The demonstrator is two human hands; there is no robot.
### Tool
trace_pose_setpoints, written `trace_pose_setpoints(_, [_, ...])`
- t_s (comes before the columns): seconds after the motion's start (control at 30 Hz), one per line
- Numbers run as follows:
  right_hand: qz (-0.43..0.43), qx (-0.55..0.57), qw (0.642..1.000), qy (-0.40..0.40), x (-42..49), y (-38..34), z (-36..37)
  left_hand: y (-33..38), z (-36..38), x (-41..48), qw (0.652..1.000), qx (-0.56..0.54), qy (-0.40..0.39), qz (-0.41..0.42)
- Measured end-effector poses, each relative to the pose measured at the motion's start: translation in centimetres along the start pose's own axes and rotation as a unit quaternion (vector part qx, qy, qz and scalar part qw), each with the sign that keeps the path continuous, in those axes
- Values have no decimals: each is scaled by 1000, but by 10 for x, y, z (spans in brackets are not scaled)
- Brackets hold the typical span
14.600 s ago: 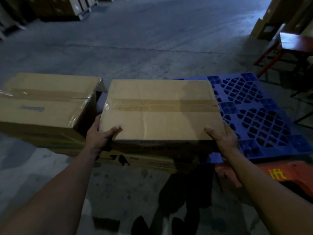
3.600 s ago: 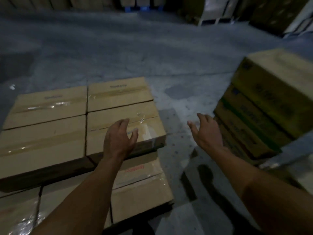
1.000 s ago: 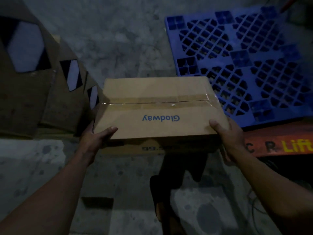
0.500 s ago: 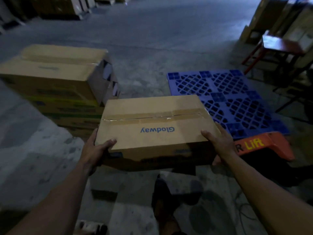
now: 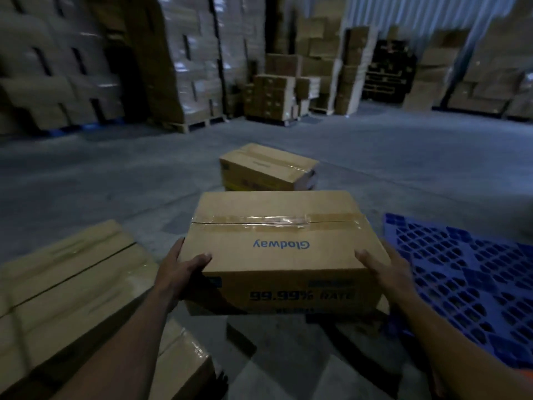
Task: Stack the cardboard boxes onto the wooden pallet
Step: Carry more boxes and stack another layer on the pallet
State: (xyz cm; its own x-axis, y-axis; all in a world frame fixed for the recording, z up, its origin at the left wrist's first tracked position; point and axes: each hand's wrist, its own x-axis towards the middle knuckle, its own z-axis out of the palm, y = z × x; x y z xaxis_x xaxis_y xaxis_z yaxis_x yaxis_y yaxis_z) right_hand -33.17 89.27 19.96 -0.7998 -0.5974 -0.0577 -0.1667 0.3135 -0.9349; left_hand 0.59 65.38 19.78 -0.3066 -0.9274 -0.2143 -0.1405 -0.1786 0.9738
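**Fingers clamping the near corners of a lifted carton**

Both hands are gripping a taped cardboard box printed "Glodway" and holding it off the floor. The left hand is wrapping the near-left corner, thumb lying on top, and the right hand is doing likewise at the near-right corner. From the box, a blue lattice pallet is lying at 3 o'clock, a short stack of cartons is sitting at 12 o'clock, and flat rows of taped boxes are lying at 8 o'clock.
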Motion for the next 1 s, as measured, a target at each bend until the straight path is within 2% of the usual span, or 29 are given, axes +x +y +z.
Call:
trace_pose_setpoints(0.1, [-36,2,998,-45,-25,-13,35,0,-54,-52,997,-7,74,22])
trace_pose_setpoints(0.27, [-80,-23,989,-121,-109,-44,103,-38,-160,-150,988,-20,154,-17])
trace_pose_setpoints(0.53, [-84,-13,966,-243,-224,-49,234,-112,-307,-278,958,-86,262,-80])
trace_pose_setpoints(0.77, [-74,-38,940,-331,-320,-43,368,-179,-449,-332,939,-107,277,-171])
trace_pose_setpoints(0.87, [-78,-59,929,-356,-358,-30,423,-207,-503,-344,934,-113,291,-173])
trace_pose_setpoints(1.0, [-40,-78,915,-395,-387,2,477,-257,-544,-349,922,-114,316,-193])
